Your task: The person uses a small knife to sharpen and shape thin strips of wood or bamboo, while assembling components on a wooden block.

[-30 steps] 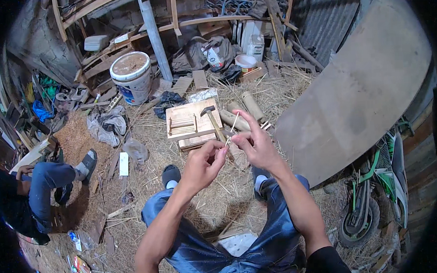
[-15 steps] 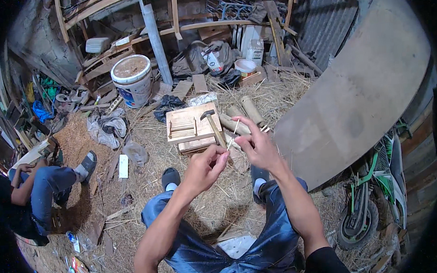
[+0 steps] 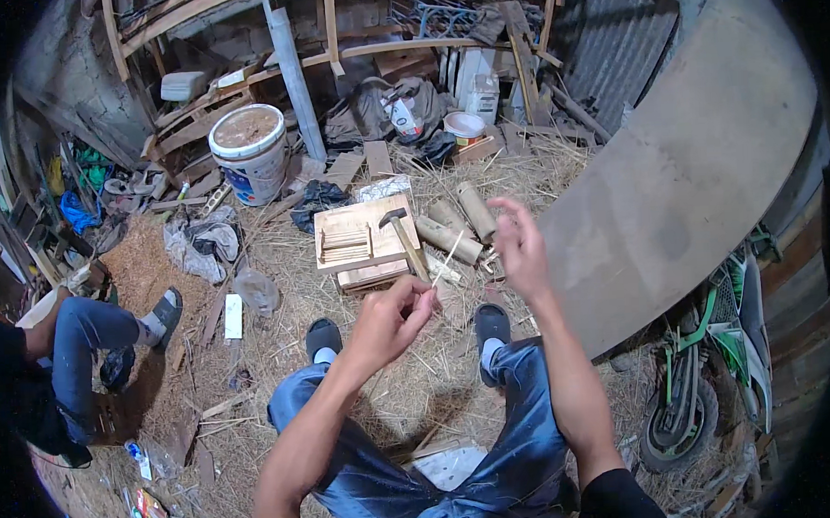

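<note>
A thin pale stick point(image 3: 449, 259), like a bamboo splint, is pinched between the thumb and fingers of my left hand point(image 3: 392, 317) and slants up to the right. My right hand point(image 3: 524, 259) is lifted off to the right, slightly blurred, its fingers apart and nothing visible in them. Beyond my left hand lies a small wooden block stand point(image 3: 385, 216) with several thin sticks point(image 3: 345, 246) laid in a row between small pegs. A hammer point(image 3: 400, 234) rests on its right edge. Cut bamboo tubes point(image 3: 449, 239) lie on the straw between the stand and my right hand.
To the right a large curved board point(image 3: 671, 174) leans above a green-and-white motorbike point(image 3: 707, 367). A filled bucket point(image 3: 250, 160) stands at the back left. Another person point(image 3: 90, 356) sits at the left beside wood shavings point(image 3: 142, 266). Straw and scraps cover the floor.
My right hand has moved away from the stick, to the right, and its fingers have spread. My left hand keeps its pinch on the stick, almost in place. The seated person's arm has shifted.
</note>
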Available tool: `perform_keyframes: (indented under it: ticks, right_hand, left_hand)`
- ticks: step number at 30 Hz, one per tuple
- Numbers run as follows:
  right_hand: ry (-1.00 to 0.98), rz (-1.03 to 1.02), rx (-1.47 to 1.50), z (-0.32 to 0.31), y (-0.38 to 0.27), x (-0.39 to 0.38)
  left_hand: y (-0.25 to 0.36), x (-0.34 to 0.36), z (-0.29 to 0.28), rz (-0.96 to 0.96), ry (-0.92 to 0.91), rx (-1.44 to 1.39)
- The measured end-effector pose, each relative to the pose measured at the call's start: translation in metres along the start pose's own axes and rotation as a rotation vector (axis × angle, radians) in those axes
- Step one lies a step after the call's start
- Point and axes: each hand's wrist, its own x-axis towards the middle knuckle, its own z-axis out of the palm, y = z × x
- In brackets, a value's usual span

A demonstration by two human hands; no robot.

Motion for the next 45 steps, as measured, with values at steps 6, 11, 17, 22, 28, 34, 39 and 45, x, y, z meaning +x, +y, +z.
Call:
perform_keyframes:
  ticks: [6,11,17,22,28,34,39,45]
  right_hand:
    - [-0.268,-0.022,-0.023,0.034,-0.03,-0.02]
    - [-0.182,-0.103,-0.131,0.035,-0.021,-0.014]
    - [0.17,0.031,-0.116,-0.005,0.015,0.018]
    - [-0.13,0.042,-0.203,0.022,-0.025,-0.016]
    - [-0.1,0.008,-0.037,0.027,-0.018,0.001]
    - [-0.164,-0.039,-0.314,0.03,-0.014,-0.01]
    - [0.006,-0.082,-0.194,0.045,-0.024,-0.02]
    - [-0.175,-0.147,-0.242,0.031,-0.026,-0.018]
  left_hand:
    - [-0.005,0.0,0.001,0.051,0.025,0.025]
    - [-0.003,0.004,0.0,0.09,0.039,0.126]
    - [-0.002,-0.008,0.002,0.122,-0.017,0.142]
    - [-0.008,0.001,-0.003,0.152,0.049,0.279]
    - [-0.009,0.005,-0.001,0.159,0.022,0.268]
    - [-0.007,0.006,0.002,0.11,0.022,0.156]
    - [-0.009,0.004,0.002,0.133,0.029,0.129]
    - [-0.006,0.005,-0.002,0.054,0.054,0.117]
